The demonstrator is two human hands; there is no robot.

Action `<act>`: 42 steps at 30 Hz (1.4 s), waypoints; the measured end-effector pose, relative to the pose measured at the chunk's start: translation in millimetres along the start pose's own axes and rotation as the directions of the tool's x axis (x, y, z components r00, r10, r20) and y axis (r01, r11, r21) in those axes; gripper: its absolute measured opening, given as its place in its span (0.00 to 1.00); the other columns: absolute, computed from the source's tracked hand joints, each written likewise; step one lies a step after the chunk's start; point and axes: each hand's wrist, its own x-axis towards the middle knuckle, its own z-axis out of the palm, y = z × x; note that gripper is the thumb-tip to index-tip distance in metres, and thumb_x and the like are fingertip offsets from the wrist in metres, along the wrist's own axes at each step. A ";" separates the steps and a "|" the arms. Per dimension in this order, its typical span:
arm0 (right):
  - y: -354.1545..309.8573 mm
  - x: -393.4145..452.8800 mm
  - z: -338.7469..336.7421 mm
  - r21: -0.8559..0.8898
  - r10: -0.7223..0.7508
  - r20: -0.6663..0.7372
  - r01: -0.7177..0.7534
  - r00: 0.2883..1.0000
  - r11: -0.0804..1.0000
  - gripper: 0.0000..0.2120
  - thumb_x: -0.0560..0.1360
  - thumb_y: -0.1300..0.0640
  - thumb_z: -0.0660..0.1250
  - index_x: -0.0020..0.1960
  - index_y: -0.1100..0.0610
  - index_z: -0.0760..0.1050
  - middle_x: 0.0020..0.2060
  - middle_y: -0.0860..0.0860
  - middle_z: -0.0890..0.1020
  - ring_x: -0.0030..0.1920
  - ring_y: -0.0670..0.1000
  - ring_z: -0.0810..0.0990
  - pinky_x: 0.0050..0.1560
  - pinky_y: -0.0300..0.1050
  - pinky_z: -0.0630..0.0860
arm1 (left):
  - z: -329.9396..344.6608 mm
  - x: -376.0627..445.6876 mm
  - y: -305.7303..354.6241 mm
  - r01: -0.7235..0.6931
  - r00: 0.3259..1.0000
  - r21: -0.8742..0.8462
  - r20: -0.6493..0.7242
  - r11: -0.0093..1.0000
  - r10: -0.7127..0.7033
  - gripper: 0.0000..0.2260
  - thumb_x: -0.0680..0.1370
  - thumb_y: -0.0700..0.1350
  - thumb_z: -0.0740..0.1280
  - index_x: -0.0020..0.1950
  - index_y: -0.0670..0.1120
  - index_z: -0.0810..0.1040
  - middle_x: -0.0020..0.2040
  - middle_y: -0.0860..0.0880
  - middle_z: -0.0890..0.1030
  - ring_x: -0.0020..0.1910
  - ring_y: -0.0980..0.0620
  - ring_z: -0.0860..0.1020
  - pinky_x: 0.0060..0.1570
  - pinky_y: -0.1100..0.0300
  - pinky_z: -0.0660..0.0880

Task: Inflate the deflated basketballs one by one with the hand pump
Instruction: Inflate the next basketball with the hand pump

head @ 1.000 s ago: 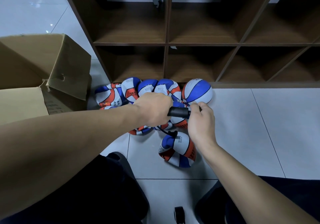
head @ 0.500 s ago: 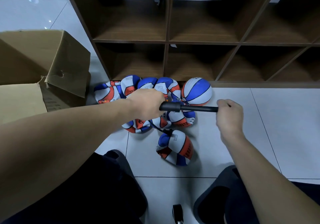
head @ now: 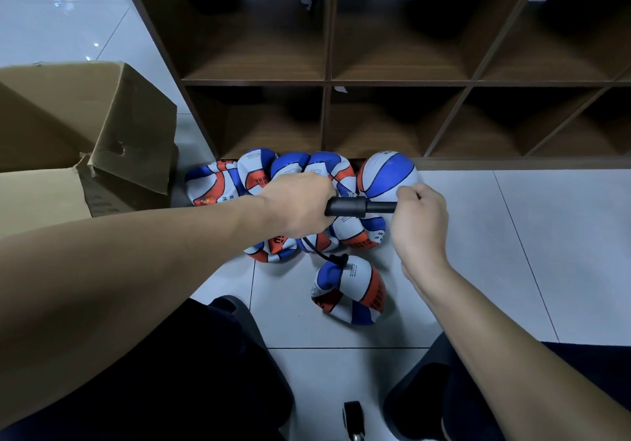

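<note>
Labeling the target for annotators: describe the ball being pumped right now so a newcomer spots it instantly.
Start at the brown cubby shelf; a cluster of blue, white and orange balls lies on the floor at its base. The ball being pumped lies alone on the tile nearer the person, below the hand pump. It alone has the black hose plugged into it.

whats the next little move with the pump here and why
Probably pull the right hand outward to draw the pump handle out for another stroke: the ball on the hose looks creased and soft, and the left hand grips the barrel.
</note>
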 end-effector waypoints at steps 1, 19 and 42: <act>0.5 -3.1 3.0 0.006 0.009 0.012 -0.009 1.000 1.000 0.16 0.78 0.62 0.59 0.35 0.53 0.58 0.26 0.44 0.62 0.30 0.50 0.60 0.32 0.46 0.57 | -0.7 -0.1 0.7 -0.008 1.000 0.016 0.003 1.000 0.008 0.07 0.79 0.46 0.67 0.41 0.52 0.76 0.33 0.51 0.78 0.31 0.50 0.76 0.31 0.57 0.71; 12.2 -12.2 20.3 -0.030 0.022 0.174 -0.018 0.985 0.999 0.15 0.81 0.52 0.61 0.40 0.59 0.69 0.34 0.52 0.73 0.36 0.53 0.71 0.38 0.53 0.74 | 2.9 2.8 -2.0 -0.099 0.995 0.100 0.009 0.990 0.098 0.07 0.81 0.48 0.66 0.42 0.52 0.75 0.34 0.51 0.78 0.32 0.51 0.75 0.31 0.57 0.70; 14.0 3.8 8.4 -0.094 0.013 0.140 0.000 0.990 0.996 0.18 0.82 0.56 0.59 0.34 0.54 0.61 0.29 0.48 0.66 0.34 0.53 0.64 0.36 0.50 0.62 | 4.6 2.9 -13.8 0.026 0.997 0.062 0.065 0.998 -0.030 0.10 0.80 0.46 0.65 0.38 0.52 0.73 0.33 0.51 0.76 0.30 0.50 0.74 0.30 0.57 0.70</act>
